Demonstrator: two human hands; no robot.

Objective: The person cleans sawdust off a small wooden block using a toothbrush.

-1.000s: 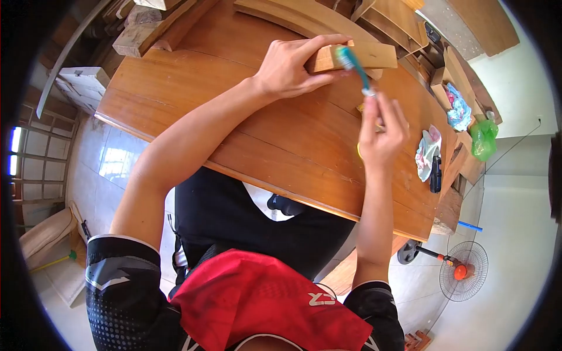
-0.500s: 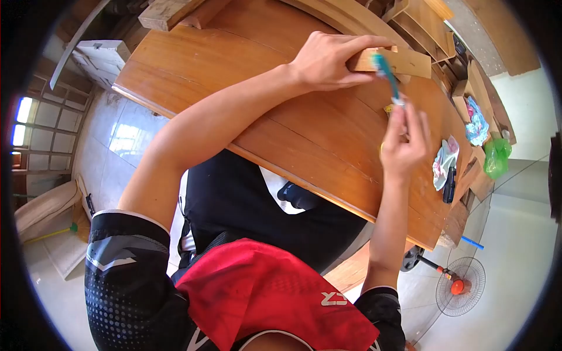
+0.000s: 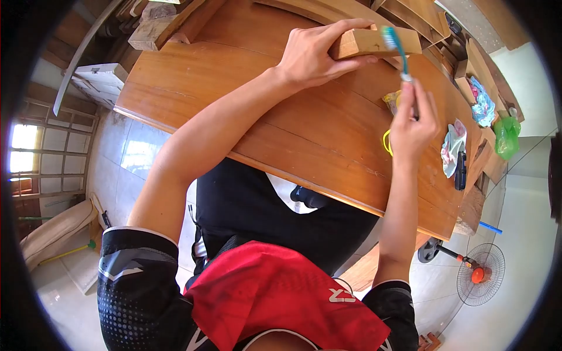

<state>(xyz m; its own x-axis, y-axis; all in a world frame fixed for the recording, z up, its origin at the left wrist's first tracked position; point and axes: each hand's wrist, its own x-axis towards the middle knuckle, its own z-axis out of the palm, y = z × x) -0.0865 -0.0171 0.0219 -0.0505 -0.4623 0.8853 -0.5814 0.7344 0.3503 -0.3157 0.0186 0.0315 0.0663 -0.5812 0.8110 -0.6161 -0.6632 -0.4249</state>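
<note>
My left hand [image 3: 316, 54] grips one end of a wooden block [image 3: 374, 44], thumb below and fingers over the top, above the far part of the brown wooden table [image 3: 293, 128]. In my right hand [image 3: 413, 120], a green and white toothbrush [image 3: 400, 52] is pinched by its handle. Its bristle head is at the near face of the block; whether it touches is unclear. Beyond my right hand lies a small yellow item [image 3: 391, 100], partly hidden, and a yellow loop [image 3: 387, 142] shows beside the hand.
A crumpled cloth [image 3: 452, 146] and a black object [image 3: 461, 171] lie on the table's right side. Farther right are a blue bundle [image 3: 482, 104] and a green plastic bag [image 3: 506, 137]. Wood pieces [image 3: 153, 30] stand at the back left. A fan [image 3: 480, 274] is on the floor.
The block has tilted and shifted slightly up and left in view with my left hand. My right hand and the toothbrush have moved up and right. The view itself has shifted a little.
</note>
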